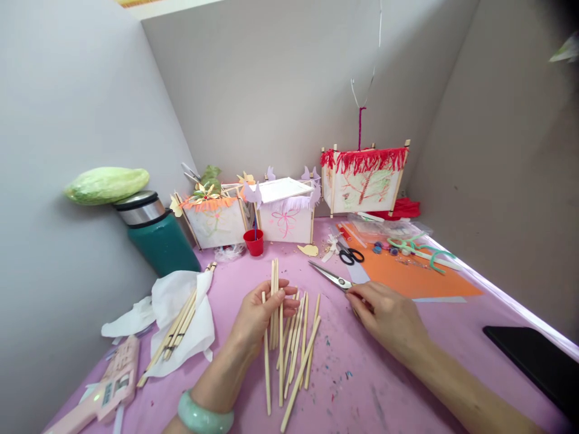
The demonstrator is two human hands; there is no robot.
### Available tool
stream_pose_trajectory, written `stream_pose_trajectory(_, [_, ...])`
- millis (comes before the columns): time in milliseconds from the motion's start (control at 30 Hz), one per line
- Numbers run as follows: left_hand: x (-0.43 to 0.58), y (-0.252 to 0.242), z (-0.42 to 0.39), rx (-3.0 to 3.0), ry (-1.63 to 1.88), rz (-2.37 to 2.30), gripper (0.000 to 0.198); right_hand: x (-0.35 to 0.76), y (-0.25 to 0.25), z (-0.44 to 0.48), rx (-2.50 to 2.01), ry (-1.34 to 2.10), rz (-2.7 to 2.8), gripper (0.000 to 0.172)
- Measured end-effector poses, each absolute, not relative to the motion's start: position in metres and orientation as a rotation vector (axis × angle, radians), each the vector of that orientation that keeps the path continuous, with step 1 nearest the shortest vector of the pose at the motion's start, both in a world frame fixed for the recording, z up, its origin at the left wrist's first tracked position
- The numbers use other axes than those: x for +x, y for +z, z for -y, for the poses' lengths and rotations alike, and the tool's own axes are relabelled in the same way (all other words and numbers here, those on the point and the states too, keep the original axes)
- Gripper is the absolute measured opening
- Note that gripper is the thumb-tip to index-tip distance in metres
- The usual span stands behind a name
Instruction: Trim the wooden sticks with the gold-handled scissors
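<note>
Several thin wooden sticks (274, 271) stand bunched in my left hand (253, 316), thumb pressed over them and the other fingers behind. Below and beside that hand, more loose wooden sticks (295, 346) lie fanned on the purple tabletop (353, 392). My right hand (389, 313) is closed around the handle end of a pair of metal scissors (332, 277); the blades point away to the left and lie close to the table. The handles are mostly hidden by my fingers. Just behind them rests a second pair of scissors with black handles (351, 256).
Decorated paper lanterns (289, 220) stand at the back, and one red-fringed lantern (366, 181) hangs at right. Left are a green bottle (163, 241), a pale gourd (108, 185), a pink glue gun (113, 386) and white paper (172, 289). Orange paper (407, 280) and a black phone-like slab (534, 361) lie right.
</note>
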State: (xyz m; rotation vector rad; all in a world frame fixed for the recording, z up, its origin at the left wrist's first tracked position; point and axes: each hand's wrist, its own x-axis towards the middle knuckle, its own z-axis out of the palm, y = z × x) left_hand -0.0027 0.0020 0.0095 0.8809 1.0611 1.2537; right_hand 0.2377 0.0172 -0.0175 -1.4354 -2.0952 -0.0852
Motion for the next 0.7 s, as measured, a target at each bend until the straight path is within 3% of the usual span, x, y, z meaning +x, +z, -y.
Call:
stream_pose_trajectory(367, [-0.006,0.022,0.006,1.087,1.532,-1.008,0.032,0.256,-0.008,-0.027,-1.545,-0.142,1.947,0.030])
stream_pose_trajectory(700, [-0.013,0.004,-0.009,0.931,1.390,-1.191,0.035,0.271,0.003,-0.035,-1.903,-0.064,1.969,0.033])
